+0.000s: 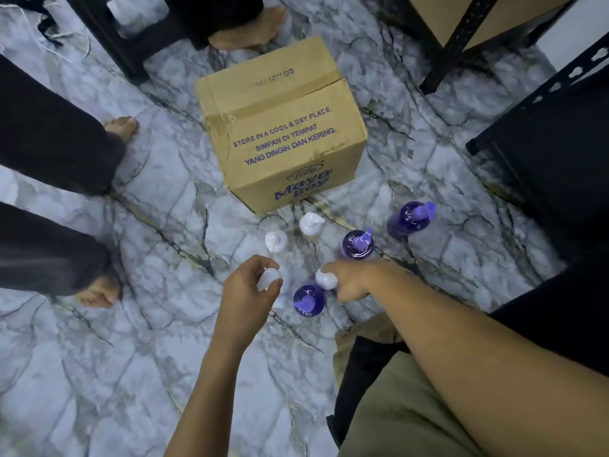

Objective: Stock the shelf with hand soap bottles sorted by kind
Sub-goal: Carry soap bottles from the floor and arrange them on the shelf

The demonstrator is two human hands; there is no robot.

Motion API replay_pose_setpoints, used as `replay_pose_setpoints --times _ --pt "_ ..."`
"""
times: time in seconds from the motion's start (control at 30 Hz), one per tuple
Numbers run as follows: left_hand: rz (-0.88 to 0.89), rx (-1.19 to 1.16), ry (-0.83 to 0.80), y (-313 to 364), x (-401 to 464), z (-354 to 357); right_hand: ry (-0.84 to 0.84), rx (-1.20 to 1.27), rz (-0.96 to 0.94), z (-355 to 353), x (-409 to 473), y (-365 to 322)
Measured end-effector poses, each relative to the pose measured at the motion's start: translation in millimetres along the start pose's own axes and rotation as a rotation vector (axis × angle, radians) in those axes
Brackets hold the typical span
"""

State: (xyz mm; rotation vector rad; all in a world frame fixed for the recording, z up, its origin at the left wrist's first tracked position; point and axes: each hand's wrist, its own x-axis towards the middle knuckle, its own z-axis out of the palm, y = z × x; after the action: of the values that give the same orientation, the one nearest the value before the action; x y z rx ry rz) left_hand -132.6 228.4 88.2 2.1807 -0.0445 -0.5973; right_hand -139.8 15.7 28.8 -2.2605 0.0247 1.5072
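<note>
**Both hands on white pump bottles, shelf off to the right**

Head view: forearms reach up from the lower frame to a cluster of soap bottles standing upright on the marble floor (99, 374), their long axes pointing at the camera. Left hand (245, 288) has thumb and fingers curled round the pump top of a white bottle (268, 278). Right hand (351, 280) pinches a second white bottle (324, 278) by its head. Between the two hands stands a purple bottle (308, 300); two more white bottles (276, 241) and two more purple ones (357, 244) stand just beyond, below the cardboard box (283, 127). Black shelf uprights (468, 37) rise in the upper right, so I judge the lift goes straight up, then rightward; the right hand is nearer.
</note>
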Motion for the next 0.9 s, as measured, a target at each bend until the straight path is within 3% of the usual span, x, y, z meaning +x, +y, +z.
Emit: replay_pose_setpoints --times 0.57,0.9 --pt "-0.038 0.059 0.006 13.6 6.9 -3.3 -0.051 0.275 0.026 -18.4 -20.6 7.9" --pt "0.128 0.211 -0.023 66.7 13.8 -13.2 0.231 0.272 -0.072 -64.3 -107.4 -5.9"
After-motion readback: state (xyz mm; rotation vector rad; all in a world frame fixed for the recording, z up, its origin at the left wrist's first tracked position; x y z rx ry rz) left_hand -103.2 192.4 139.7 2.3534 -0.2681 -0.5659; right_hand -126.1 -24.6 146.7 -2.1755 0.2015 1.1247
